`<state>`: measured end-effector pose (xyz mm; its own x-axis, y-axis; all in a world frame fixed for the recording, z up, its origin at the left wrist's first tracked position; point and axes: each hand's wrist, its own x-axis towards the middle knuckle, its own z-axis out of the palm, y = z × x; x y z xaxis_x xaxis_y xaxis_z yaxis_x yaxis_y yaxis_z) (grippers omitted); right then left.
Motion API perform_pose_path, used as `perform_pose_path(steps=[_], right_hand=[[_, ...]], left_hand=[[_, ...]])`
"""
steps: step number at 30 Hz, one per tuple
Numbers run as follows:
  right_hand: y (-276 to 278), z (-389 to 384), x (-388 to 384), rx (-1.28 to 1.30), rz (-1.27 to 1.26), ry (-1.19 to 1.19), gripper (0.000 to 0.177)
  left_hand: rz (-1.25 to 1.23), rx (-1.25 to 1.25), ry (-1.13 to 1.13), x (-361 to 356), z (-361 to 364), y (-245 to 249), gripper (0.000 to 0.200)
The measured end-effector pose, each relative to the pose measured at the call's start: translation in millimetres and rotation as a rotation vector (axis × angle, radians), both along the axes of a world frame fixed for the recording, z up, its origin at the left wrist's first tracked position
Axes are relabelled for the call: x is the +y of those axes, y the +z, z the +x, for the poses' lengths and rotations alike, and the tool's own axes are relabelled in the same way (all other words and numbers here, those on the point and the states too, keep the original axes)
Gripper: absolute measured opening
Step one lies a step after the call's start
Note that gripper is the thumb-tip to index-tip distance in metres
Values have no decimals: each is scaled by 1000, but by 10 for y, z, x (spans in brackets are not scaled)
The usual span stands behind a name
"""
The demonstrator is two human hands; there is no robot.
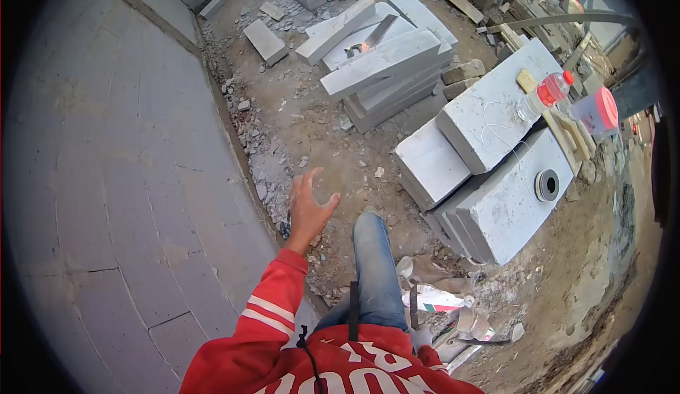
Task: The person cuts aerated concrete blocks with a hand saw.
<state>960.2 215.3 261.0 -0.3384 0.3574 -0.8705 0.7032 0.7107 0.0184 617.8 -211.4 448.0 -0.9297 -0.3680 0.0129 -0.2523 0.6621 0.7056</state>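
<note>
The left hand, mid-frame, fingers spread wide and holding nothing, hovers beside the block wall, whose blocks look rigid, heavy and crumbly-edged, best gripped at both ends.

Dirt ground carries stacked grey blocks and rubble

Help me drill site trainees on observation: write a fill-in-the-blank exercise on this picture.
1. The left hand is open and holds ____.
2. The sleeve is ____ with white stripes.
3. The dark ring lies on top of a grey ____.
Missing words: nothing; red; block.
</note>
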Motion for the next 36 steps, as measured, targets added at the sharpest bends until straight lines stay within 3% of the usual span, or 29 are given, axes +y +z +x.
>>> perform_pose_path(steps=[3, 5, 6, 8, 11, 14, 17, 22, 25, 28, 36], right_hand=[[-515, 14, -277, -82, -40, -48, 67], [-1058, 117, -413, -54, -136, 69, 72], [-809, -310, -705, -89, -35, 18, 66], [-823, -901, -1132, -105, -37, -24, 65], [-401, -1205, -1224, -195, 29, -52, 64], [-62, -1428, -1274, -262, 73, -50, 63], [39, -1818, -1365, -282, 81, -19, 62], [-50, -2585, -1707, -280, 11, 124, 61], [-34, -3025, -1880, -254, 25, 179, 60], [41, -3390, -2224, -228, 51, 192, 59], [374, -4085, -3576, -208, 87, 223, 56]], left_hand=[[-77, -50, -96, -228, -1168, -332, 76], [-98, -111, -123, -388, -1986, -612, 82], [-169, -124, -128, -465, -2412, -827, 89], [-239, -155, -159, -657, -3238, -1281, 97], [-378, -240, -222, -733, -3935, -1935, 114], [-589, -324, -335, -942, -4306, -2295, 129], [-553, -256, -399, -1087, -4450, -2474, 137], [-347, -152, -444, -1211, -4445, -2514, 130], [-181, -138, -428, -1303, -4324, -2380, 127], [58, -335, -439, -1666, -3972, -2060, 119], [136, -813, -441, -4082, -2879, -194, 103]])
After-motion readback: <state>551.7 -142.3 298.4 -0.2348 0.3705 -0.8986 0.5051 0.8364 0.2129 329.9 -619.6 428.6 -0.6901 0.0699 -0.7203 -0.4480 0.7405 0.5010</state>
